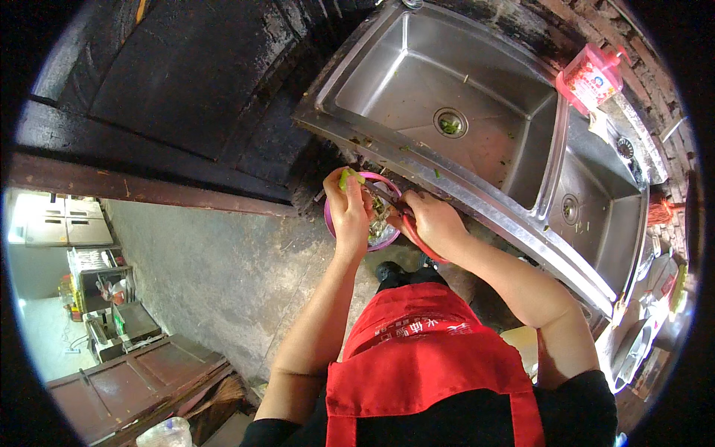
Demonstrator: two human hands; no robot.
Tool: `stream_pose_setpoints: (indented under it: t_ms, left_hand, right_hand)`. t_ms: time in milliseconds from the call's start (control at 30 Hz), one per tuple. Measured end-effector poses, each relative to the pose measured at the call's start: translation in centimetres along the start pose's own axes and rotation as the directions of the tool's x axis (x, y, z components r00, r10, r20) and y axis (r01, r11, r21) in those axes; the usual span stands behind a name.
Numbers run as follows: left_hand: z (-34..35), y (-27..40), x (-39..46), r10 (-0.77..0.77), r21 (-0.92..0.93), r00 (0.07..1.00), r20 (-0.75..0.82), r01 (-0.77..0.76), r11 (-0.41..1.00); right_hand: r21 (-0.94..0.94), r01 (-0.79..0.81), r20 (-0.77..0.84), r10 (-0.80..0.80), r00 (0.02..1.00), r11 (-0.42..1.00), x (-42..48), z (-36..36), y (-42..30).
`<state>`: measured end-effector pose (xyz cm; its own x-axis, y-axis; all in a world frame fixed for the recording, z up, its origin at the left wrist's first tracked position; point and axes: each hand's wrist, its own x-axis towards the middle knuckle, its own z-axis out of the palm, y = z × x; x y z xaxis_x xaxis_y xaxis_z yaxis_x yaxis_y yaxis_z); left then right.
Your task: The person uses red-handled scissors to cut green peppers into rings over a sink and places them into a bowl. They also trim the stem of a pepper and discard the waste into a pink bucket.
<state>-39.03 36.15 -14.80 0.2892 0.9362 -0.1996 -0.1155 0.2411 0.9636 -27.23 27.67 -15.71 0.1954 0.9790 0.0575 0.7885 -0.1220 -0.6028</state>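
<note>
My left hand (pixel 350 209) holds a piece of light green vegetable (pixel 351 177) between thumb and fingers. My right hand (pixel 433 220) grips scissors with red handles (pixel 416 234), whose dark blades point towards the left hand. Both hands are above a pink-rimmed bin (pixel 382 245), which holds a clear plastic liner and vegetable scraps (pixel 380 215). The hands hide parts of the bin. Whether the blades touch the vegetable cannot be told.
A stainless steel double sink (pixel 480 142) stands at the right, with green bits around its drain. A pink pump bottle (pixel 591 81) is on its far edge. A dark wooden door (pixel 167 84) is at the upper left, and a straw broom (pixel 220 396) lies lower left.
</note>
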Motion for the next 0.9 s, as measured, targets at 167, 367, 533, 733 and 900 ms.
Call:
stream_pose_setpoints:
  t_ms: [167,367,533,733,900]
  left_hand:
    - [-0.6,-1.0,0.9,0.151,0.029,0.979,-0.138,-0.148,0.989]
    - [-0.7,-0.4,1.1,0.037,-0.143,0.988,-0.151,-0.059,0.988]
    - [-1.0,0.7,1.0,-0.084,-0.220,0.994,-0.074,0.065,0.973]
    - [-1.8,0.7,1.4,-0.172,-0.260,0.985,-0.023,0.160,0.952]
    - [-2.8,0.3,1.8,-0.293,-0.313,0.956,0.031,0.288,0.905]
  right_hand:
    - [-0.011,-0.047,0.001,0.047,0.999,0.999,-0.5,-0.9,-2.2]
    - [-0.083,-0.046,-0.027,0.044,0.999,0.995,-0.2,-0.7,-2.5]
    - [-0.160,-0.014,0.009,0.016,1.000,0.987,0.2,-0.9,-2.1]
    - [-0.135,0.053,-0.011,-0.055,0.998,0.989,-0.1,-1.6,-2.0]
    - [-0.156,0.053,0.030,-0.049,0.998,0.986,-0.2,-1.9,-1.9]
